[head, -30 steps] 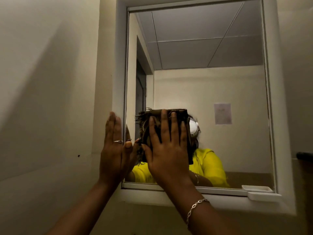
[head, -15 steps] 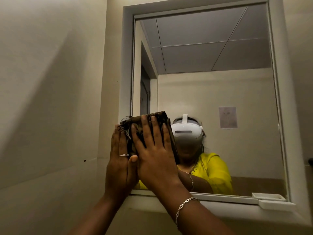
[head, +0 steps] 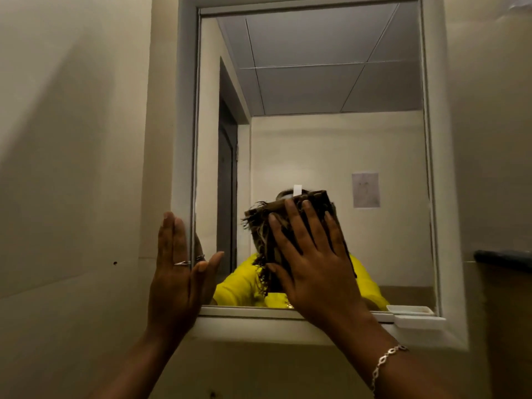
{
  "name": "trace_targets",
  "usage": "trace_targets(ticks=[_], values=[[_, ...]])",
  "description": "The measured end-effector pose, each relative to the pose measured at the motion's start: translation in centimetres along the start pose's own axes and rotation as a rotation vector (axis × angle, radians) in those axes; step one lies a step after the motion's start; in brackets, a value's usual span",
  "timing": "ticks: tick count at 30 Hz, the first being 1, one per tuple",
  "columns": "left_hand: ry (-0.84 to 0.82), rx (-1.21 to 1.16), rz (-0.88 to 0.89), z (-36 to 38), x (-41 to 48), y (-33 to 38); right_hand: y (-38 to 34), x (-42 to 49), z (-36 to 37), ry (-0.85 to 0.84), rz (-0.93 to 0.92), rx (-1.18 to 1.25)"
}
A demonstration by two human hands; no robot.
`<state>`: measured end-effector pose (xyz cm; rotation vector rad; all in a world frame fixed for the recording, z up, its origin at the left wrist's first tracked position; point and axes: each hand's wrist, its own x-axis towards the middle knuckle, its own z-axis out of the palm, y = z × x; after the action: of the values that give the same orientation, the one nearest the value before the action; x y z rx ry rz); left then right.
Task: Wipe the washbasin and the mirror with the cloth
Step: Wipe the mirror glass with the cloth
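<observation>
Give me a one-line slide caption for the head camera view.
Right hand presses a dark frayed cloth flat against the mirror while the left hand rests on its white frame.

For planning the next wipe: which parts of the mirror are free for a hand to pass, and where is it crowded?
Free: the mirror above the cloth, and right of the right hand above the small tray. Crowded: lower left, around the left hand and cloth.
</observation>
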<state>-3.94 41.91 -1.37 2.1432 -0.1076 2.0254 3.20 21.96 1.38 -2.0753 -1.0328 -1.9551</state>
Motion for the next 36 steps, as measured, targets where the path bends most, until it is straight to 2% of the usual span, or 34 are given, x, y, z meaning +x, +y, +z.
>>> trace_targets(ticks=[9,16,26,36], values=[[-0.011,0.036,0.012,0.7,-0.9,-1.2,7.5,-4.1,-1.9,-0.050,0.131,-0.089],[-0.002,0.044,-0.007,0.8,-1.1,-0.9,11.0,-5.2,-3.3,-0.022,0.266,-0.177],[-0.003,0.018,-0.027,0.8,-2.1,-0.6,8.1,-6.1,-2.3,0.017,0.475,-0.202],[0.017,-0.063,-0.012,0.9,-2.5,-1.1,4.5,-6.4,-1.5,-0.007,0.486,-0.169]])
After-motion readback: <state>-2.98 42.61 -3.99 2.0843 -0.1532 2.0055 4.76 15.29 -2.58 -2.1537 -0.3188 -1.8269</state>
